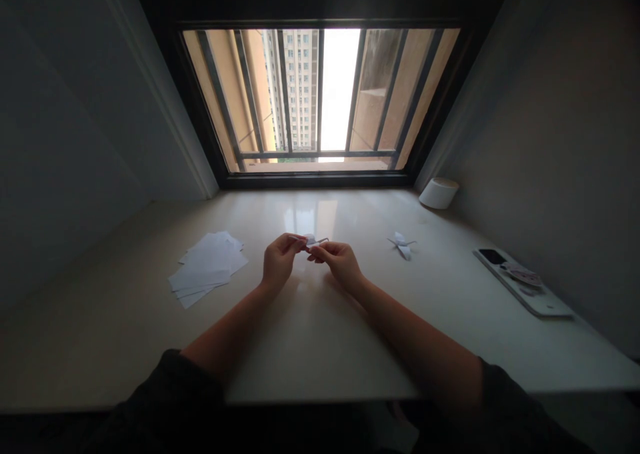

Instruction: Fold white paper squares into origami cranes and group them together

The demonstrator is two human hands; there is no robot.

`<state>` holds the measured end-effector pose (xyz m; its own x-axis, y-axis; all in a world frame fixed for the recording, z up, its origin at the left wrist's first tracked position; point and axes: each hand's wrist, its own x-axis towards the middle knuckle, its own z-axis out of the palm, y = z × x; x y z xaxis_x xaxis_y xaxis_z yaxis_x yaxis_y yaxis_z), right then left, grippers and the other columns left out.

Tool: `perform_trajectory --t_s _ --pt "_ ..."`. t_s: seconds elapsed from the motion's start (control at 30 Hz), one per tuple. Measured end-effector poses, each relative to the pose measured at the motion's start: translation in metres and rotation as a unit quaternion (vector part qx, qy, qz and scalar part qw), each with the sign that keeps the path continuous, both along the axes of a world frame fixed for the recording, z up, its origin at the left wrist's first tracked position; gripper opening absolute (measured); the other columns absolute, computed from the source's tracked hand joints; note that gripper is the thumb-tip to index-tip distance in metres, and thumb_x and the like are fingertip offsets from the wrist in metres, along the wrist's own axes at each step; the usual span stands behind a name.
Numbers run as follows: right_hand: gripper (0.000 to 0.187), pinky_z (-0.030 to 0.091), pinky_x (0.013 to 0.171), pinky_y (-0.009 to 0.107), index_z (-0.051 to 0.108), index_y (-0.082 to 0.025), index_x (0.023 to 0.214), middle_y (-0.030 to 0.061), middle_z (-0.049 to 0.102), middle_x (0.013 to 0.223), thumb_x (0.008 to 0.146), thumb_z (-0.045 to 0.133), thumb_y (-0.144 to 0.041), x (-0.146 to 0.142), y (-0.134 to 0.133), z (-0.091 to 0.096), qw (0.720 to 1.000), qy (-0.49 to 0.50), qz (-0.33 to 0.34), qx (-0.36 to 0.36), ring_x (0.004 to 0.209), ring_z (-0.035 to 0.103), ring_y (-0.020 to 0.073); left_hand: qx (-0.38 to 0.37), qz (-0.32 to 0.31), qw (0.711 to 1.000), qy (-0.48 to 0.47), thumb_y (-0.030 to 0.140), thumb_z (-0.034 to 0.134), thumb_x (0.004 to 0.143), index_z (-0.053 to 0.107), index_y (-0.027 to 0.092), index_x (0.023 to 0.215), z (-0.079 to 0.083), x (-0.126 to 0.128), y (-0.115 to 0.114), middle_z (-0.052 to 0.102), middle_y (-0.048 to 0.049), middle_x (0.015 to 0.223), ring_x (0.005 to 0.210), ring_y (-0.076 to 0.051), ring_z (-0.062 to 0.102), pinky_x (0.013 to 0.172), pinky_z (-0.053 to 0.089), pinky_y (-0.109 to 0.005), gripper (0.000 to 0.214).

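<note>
My left hand (280,259) and my right hand (338,261) meet above the middle of the pale table (310,334). Both pinch a small folded white paper piece (312,241) between thumb and fingertips, each from its own side. The piece is tiny and partly hidden by my fingers. A finished folded paper figure (401,245) lies on the table to the right of my right hand. A loose stack of white paper sheets (207,267) lies to the left of my left hand.
A white round container (439,193) stands at the back right corner by the barred window (320,101). A white phone or flat device (523,281) lies along the right wall. Walls close in on both sides.
</note>
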<state>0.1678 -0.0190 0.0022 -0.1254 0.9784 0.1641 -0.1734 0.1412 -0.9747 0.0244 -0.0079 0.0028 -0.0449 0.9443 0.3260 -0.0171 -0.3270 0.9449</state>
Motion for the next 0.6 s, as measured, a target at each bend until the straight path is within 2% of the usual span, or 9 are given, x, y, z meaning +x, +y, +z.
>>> perform_trajectory --t_s 0.17,0.3,0.6 --pt "0.023 0.042 0.058 0.026 0.072 -0.019 0.069 0.0035 0.069 0.066 0.068 0.070 -0.042 0.0003 0.0000 -0.0013 0.999 -0.018 0.018 0.021 0.058 0.054 0.0122 0.008 0.012 1.000 -0.007 0.032 0.065 0.074 0.067 0.016 0.077 0.0004 -0.0005 0.0005 0.067 -0.0027 0.074 0.066 -0.014 0.061 0.067 0.049 -0.029 0.016" --pt "0.025 0.043 0.059 0.027 0.073 -0.018 0.068 0.0049 0.070 0.069 0.066 0.072 -0.043 -0.0001 -0.0005 -0.0030 0.998 -0.044 0.044 0.011 0.060 0.054 0.0130 0.001 0.032 0.999 -0.020 0.034 0.067 0.071 0.066 0.016 0.074 -0.0005 -0.0011 0.0026 0.067 -0.0026 0.074 0.066 -0.014 0.060 0.066 0.048 -0.028 0.019" --pt "0.030 0.046 0.062 0.030 0.071 -0.019 0.061 0.0051 0.069 0.064 0.068 0.068 -0.048 -0.0013 -0.0050 -0.0002 0.998 -0.040 0.037 0.039 0.063 0.059 0.0162 -0.026 0.011 1.000 -0.009 0.037 0.067 0.071 0.066 0.015 0.074 -0.0010 -0.0005 0.0012 0.067 -0.0038 0.075 0.063 -0.014 0.059 0.061 0.047 -0.027 0.022"
